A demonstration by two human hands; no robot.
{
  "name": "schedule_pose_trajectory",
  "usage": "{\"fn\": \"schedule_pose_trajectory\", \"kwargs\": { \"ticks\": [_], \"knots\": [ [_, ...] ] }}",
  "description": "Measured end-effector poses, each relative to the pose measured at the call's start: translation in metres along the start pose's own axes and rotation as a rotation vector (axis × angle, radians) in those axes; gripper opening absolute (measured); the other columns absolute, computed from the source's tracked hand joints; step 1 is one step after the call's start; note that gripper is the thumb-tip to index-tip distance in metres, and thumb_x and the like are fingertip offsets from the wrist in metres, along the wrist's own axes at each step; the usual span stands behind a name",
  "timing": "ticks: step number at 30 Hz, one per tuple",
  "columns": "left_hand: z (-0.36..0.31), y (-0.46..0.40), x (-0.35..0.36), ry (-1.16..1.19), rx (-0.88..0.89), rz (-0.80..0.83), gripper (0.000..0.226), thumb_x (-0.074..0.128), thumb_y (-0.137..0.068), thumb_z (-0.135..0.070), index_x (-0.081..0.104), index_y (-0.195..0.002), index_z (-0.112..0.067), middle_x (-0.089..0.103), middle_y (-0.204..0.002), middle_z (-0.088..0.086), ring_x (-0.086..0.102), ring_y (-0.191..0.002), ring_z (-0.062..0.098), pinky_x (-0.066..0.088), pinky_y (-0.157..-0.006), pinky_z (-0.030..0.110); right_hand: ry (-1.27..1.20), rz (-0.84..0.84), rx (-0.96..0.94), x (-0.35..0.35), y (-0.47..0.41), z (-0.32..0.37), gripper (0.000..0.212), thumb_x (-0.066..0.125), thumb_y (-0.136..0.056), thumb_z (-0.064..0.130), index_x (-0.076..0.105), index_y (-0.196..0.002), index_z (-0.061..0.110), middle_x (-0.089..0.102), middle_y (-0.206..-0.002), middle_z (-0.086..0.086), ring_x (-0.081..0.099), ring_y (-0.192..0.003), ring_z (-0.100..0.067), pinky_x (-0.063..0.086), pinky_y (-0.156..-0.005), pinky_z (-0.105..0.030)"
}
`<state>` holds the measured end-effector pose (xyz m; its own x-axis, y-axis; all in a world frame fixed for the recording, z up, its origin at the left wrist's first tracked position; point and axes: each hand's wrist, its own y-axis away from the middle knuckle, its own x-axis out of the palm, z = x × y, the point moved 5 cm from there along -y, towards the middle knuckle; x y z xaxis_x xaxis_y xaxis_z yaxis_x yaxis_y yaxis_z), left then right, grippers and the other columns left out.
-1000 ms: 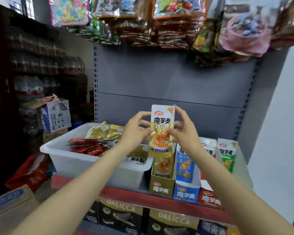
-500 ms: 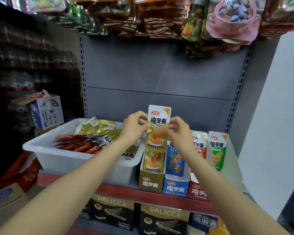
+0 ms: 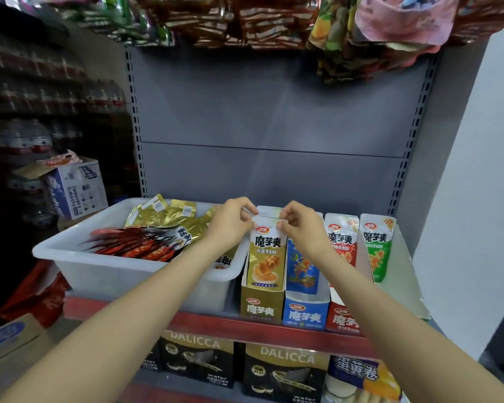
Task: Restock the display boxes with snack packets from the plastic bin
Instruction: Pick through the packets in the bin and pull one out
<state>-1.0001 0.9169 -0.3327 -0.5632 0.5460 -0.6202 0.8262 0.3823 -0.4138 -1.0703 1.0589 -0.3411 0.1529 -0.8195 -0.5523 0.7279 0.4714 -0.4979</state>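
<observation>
Presently we find the restocking at its seating step. The left hand (image 3: 230, 225) and the right hand (image 3: 300, 228) each pinch a top corner of a gold snack packet (image 3: 266, 254), fingers curled onto its upper edge, and the packet stands upright with its lower end inside the gold display box (image 3: 262, 306), at the front of the packets already there. That box stands on the red-edged shelf (image 3: 216, 325), just beside the white plastic bin (image 3: 122, 274) on one side and the blue display box (image 3: 304, 314) on the other.

In our judgement the packet is in, or very nearly so. The next move calls for both hands to let go without tipping it forward, then for one hand to cross to the bin, where gold packets (image 3: 169, 216) lie behind a fan of red packets (image 3: 140, 242). We would match colour to box when picking.
</observation>
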Motion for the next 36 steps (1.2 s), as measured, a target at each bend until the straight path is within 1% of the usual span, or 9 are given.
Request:
{"fn": "schedule_pose_trajectory", "kwargs": {
  "ticks": [3, 9, 12, 16, 20, 23, 29, 32, 36],
  "knots": [
    [-0.004, 0.001, 0.002, -0.105, 0.081, -0.005, 0.017, 0.064, -0.084, -0.003, 0.063, -0.095, -0.016, 0.062, -0.088, 0.001, 0.057, -0.083, 0.013, 0.047, -0.074, 0.025, 0.135, -0.012, -0.050, 0.001, -0.002, 0.003, 0.013, 0.060, -0.087, 0.004, 0.054, -0.084, 0.015, 0.060, -0.083, -0.001, 0.054, -0.072, -0.012, 0.042, -0.061, -0.016],
    [-0.006, 0.001, 0.003, -0.181, 0.122, -0.001, 0.017, 0.062, -0.086, -0.007, 0.063, -0.099, -0.017, 0.062, -0.093, -0.002, 0.058, -0.087, 0.014, 0.052, -0.080, 0.033, 0.418, 0.011, -0.067, 0.005, -0.006, 0.008, 0.011, 0.054, -0.090, 0.008, 0.056, -0.100, 0.012, 0.057, -0.103, -0.007, 0.054, -0.089, -0.021, 0.044, -0.067, -0.030],
    [0.001, 0.004, -0.009, -0.146, 0.108, -0.022, 0.017, 0.061, -0.087, -0.011, 0.061, -0.101, -0.020, 0.060, -0.089, -0.006, 0.057, -0.084, 0.013, 0.051, -0.079, 0.032, 0.460, 0.001, -0.099, 0.008, -0.005, 0.018, 0.022, 0.053, -0.092, 0.012, 0.057, -0.113, 0.012, 0.053, -0.114, -0.007, 0.047, -0.108, -0.021, 0.044, -0.078, -0.030],
    [0.025, 0.014, -0.040, -0.124, 0.062, -0.076, 0.013, 0.059, -0.087, -0.013, 0.061, -0.095, -0.023, 0.063, -0.085, -0.008, 0.059, -0.081, 0.011, 0.052, -0.077, 0.032, 0.411, 0.020, -0.233, 0.026, -0.002, 0.049, 0.024, 0.053, -0.091, 0.015, 0.057, -0.115, 0.014, 0.053, -0.114, -0.005, 0.046, -0.110, -0.020, 0.041, -0.084, -0.029],
    [0.061, 0.023, -0.083, -0.147, 0.001, -0.133, 0.011, 0.058, -0.087, -0.012, 0.064, -0.095, -0.018, 0.063, -0.082, -0.007, 0.060, -0.077, 0.014, 0.050, -0.076, 0.030, 0.429, 0.177, -0.304, 0.068, -0.011, 0.081, 0.026, 0.050, -0.092, 0.018, 0.055, -0.118, 0.013, 0.054, -0.114, -0.008, 0.048, -0.111, -0.025, 0.043, -0.087, -0.035],
    [0.095, 0.019, -0.111, -0.200, -0.097, -0.133, 0.013, 0.059, -0.089, -0.016, 0.063, -0.100, -0.016, 0.062, -0.085, -0.004, 0.062, -0.089, 0.019, 0.047, -0.081, 0.029, 0.500, 0.321, -0.293, 0.108, -0.026, 0.093, 0.032, 0.049, -0.094, 0.019, 0.051, -0.125, 0.014, 0.051, -0.123, -0.009, 0.047, -0.117, -0.026, 0.045, -0.090, -0.038],
    [0.137, 0.005, -0.125, -0.247, -0.207, 0.140, 0.061, 0.071, -0.080, -0.034, 0.050, -0.131, -0.008, 0.055, -0.127, 0.007, 0.050, -0.123, 0.025, 0.038, -0.104, 0.033, 0.651, 0.585, -0.243, 0.176, -0.064, 0.088, 0.054, 0.053, -0.092, 0.018, 0.034, -0.142, 0.013, 0.040, -0.144, -0.013, 0.042, -0.129, -0.031, 0.038, -0.104, -0.038],
    [0.150, 0.002, -0.125, -0.330, -0.255, 0.266, 0.068, 0.070, -0.083, -0.033, 0.039, -0.141, -0.015, 0.045, -0.143, 0.005, 0.042, -0.131, 0.020, 0.032, -0.106, 0.028, 0.720, 0.724, -0.202, 0.201, -0.076, 0.074, 0.064, 0.063, -0.087, 0.027, 0.033, -0.142, 0.015, 0.041, -0.144, -0.011, 0.043, -0.128, -0.030, 0.039, -0.103, -0.038],
    [0.160, 0.000, -0.124, -0.362, -0.255, 0.291, 0.064, 0.072, -0.082, -0.027, 0.043, -0.138, -0.016, 0.047, -0.142, 0.003, 0.044, -0.130, 0.019, 0.032, -0.109, 0.029, 0.700, 0.862, -0.166, 0.211, -0.078, 0.062, 0.076, 0.069, -0.082, 0.036, 0.029, -0.145, 0.021, 0.044, -0.142, -0.005, 0.046, -0.125, -0.027, 0.039, -0.098, -0.033]
  ]
}}
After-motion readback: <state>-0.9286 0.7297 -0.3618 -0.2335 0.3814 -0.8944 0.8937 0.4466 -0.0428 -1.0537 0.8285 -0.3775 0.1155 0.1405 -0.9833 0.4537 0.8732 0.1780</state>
